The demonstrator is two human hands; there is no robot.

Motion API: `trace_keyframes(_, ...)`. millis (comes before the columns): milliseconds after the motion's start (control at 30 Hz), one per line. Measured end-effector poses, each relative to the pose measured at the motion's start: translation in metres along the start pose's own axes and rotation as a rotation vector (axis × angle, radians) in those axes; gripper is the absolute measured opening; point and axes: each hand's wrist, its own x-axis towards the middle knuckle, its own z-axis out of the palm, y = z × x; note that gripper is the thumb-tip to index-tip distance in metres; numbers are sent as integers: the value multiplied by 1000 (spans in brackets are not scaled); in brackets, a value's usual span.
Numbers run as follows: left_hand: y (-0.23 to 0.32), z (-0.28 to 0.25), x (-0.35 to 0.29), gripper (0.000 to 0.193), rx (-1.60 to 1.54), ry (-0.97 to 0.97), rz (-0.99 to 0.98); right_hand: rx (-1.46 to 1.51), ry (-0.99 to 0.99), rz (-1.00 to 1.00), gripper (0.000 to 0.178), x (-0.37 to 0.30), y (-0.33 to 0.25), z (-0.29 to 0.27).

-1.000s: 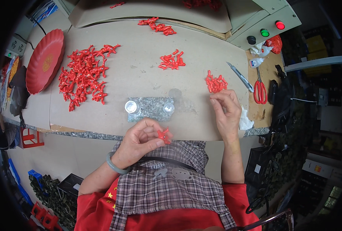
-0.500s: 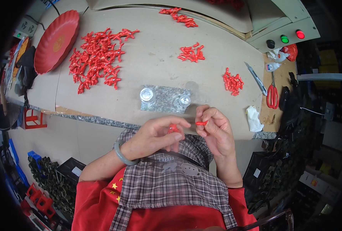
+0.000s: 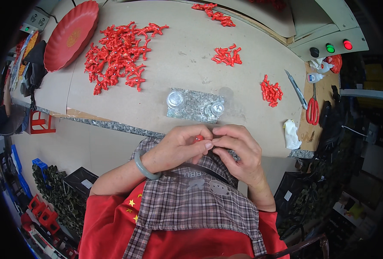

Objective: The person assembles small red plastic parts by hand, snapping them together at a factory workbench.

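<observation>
Just off the table's front edge, my two hands meet at the fingertips. My left hand, with a pale bangle at its wrist, is closed round a small glossy red plastic figure; only a rounded bit of it shows. My right hand pinches at the left fingertips, and its fingers cover the small red plastic piece seen in it earlier. Beyond the hands lies a speckled stone slab bearing two small clear round dishes, a larger one at left and a smaller one at right.
A large heap of red figures lies left, beside a red scalloped tray. Smaller groups of red pieces and red parts lie right. A utility knife, red-handled scissors and crumpled white cloth are at the right edge.
My right hand has moved left against my left hand, so the small red piece in its pinch no longer shows. The whole view has shifted slightly.
</observation>
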Motion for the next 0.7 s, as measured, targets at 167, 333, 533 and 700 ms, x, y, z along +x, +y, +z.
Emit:
trace_keyframes(167, -3, -1, 0, 11, 17, -27, -6, -218, -23, -182, 23, 1, -1, 1)
trace_keyframes(333, 2, -2, -1, 18, 66, -60, -13, -276, 20, -89, 19, -1, -4, 0)
trace_keyframes(533, 5, -6, -6, 41, 17, -97, 13, -51, 211, 282, 13, 3, 16, -5)
trace_keyframes(700, 11, -3, -9, 45, 20, -78, -49, 183, 259, 527, 13, 8, 26, -3)
